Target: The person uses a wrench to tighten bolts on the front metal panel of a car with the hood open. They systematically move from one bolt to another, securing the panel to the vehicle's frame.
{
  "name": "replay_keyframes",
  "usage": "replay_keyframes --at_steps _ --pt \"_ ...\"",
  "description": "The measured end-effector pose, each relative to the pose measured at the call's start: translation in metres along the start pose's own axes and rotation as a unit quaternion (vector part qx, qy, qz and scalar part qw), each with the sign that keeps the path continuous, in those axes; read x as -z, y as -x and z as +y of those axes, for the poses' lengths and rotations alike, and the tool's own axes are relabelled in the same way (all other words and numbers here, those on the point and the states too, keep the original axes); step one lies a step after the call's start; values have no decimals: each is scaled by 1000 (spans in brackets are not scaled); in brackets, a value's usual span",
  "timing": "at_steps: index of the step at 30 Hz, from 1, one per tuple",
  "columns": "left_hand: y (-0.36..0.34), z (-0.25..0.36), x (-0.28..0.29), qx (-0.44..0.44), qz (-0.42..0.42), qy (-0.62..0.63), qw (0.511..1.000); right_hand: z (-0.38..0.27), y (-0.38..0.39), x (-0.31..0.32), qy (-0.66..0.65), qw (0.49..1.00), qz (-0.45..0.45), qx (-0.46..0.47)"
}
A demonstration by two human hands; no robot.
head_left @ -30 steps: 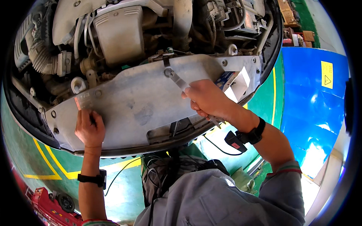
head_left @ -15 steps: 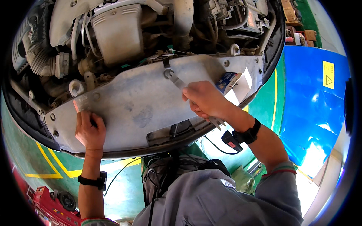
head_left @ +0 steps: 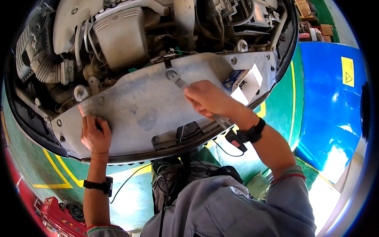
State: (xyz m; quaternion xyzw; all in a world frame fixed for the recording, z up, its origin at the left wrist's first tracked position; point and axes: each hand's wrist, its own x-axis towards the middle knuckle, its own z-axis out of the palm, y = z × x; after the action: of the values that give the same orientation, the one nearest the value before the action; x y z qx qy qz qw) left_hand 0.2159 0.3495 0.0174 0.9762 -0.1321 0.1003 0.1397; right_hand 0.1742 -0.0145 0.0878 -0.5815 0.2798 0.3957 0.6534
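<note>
head view: right hand (head_left: pixel 209 100) is gripping a wrench (head_left: pixel 178 81) whose long axis is running up-left to a bolt at the grey underbody panel's (head_left: pixel 158 106) upper edge. left hand (head_left: pixel 94 134) is pressing flat, fingers together, against the panel's lower-left part, well apart from the wrench.

- Wrench (head_left: pixel 185 89): handle mid-section hidden inside the right hand (head_left: pixel 209 100); what its ring end sits on at the panel's top edge too small to tell.
- Left hand (head_left: pixel 96 135): palm pressed on the grey underbody panel (head_left: pixel 154 106), fingertips' contact not visible.
- Engine parts (head_left: pixel 118 35) above the panel: cut off by the dark fisheye rim.
- Red trolley (head_left: pixel 59 213): only a corner in frame.
- Yellow sign (head_left: pixel 348 71) on the blue wall: symbol too small to tell.
</note>
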Motion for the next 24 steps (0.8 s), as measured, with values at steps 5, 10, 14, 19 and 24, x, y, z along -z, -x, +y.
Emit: replay_keyframes --at_steps 5,10,14,19,24 --pt "0 1 0 -4 1 -7 1000 16 -9 -6 -63 998 4 6" --pt "1 0 1 -5 5 8 1000 40 -15 -30 -83 993 40 72" --pt "1 -4 2 -1 -5 28 1000 42 -16 -26 -49 995 48 76" --pt "4 -10 0 -10 2 38 999 48 -14 -31 -36 992 78 94" --pt "5 -8 2 -9 21 47 999 56 -19 -27 -31 989 73 124"
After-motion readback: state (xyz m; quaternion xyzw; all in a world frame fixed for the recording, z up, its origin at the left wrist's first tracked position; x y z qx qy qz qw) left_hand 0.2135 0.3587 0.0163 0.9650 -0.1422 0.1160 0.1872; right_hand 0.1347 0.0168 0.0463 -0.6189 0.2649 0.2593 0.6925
